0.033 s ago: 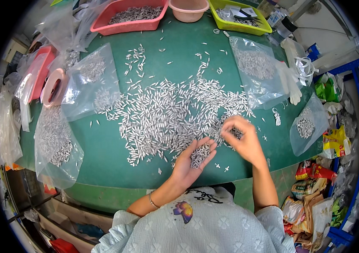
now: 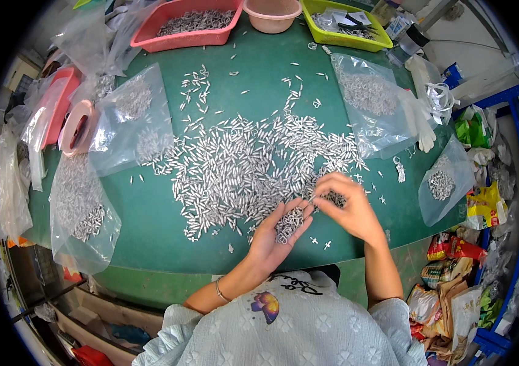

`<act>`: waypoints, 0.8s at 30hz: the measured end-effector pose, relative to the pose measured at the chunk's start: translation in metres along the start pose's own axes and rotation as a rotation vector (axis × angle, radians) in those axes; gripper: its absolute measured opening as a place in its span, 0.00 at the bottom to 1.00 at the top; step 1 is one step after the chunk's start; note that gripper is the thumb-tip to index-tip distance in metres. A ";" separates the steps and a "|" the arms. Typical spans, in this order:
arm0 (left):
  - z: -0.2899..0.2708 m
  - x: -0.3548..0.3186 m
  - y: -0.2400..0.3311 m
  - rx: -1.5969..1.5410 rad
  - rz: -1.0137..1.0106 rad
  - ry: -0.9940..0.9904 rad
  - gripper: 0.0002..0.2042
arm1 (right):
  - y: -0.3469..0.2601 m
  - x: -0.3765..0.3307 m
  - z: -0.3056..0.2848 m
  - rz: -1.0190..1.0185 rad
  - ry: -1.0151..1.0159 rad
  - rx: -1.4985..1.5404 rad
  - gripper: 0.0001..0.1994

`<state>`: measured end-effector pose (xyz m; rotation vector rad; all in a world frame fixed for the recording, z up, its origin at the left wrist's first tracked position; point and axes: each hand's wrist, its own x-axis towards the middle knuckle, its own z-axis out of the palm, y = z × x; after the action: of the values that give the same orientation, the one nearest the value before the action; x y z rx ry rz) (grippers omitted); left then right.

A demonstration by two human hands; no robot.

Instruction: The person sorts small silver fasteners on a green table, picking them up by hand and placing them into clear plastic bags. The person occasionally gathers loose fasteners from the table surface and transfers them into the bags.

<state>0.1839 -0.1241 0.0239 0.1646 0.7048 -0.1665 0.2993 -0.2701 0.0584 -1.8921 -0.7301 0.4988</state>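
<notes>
My left hand (image 2: 267,240) is cupped palm up near the front of the table and holds a heap of small silver metal links (image 2: 289,227). Close to its fingertips, my right hand (image 2: 346,210) is closed in a pinch. A tiny silver piece seems to show at the pinch, but its kind is too small to make out. Behind both hands spreads a wide pile of small pointed silver metal pieces (image 2: 229,165). More small metal parts (image 2: 335,198) lie partly hidden under my right hand. Several little cross-shaped pieces (image 2: 327,244) lie in front of it.
Clear plastic bags of metal parts lie at the left (image 2: 85,213), back right (image 2: 372,100) and far right (image 2: 445,183). A red tray (image 2: 140,41), a pink bowl (image 2: 272,27) and a yellow-green tray (image 2: 384,43) stand along the back of the green table (image 2: 150,238).
My right hand has come a little left, closer to the fingertips of my left hand. The left hand and its heap of links stay in place.
</notes>
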 end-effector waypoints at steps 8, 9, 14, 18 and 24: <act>-0.027 0.011 -0.003 -0.030 -0.065 -0.157 0.16 | 0.053 0.047 0.013 -0.073 0.358 -0.653 0.08; -0.029 0.011 -0.002 -0.007 -0.060 -0.165 0.16 | 0.057 0.050 0.019 -0.078 0.389 -0.589 0.07; -0.022 0.003 0.000 0.088 0.006 -0.145 0.14 | 0.054 0.036 0.007 -0.015 0.285 -0.641 0.06; -0.020 0.002 -0.002 0.131 0.006 -0.180 0.14 | 0.058 0.036 0.002 -0.013 0.334 -0.586 0.07; -0.023 0.001 -0.004 0.116 -0.004 -0.189 0.12 | 0.055 0.041 0.015 -0.164 0.314 -0.732 0.06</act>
<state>0.1695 -0.1239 0.0056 0.2547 0.5070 -0.2239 0.3345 -0.2493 0.0008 -2.4725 -0.9195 -0.2115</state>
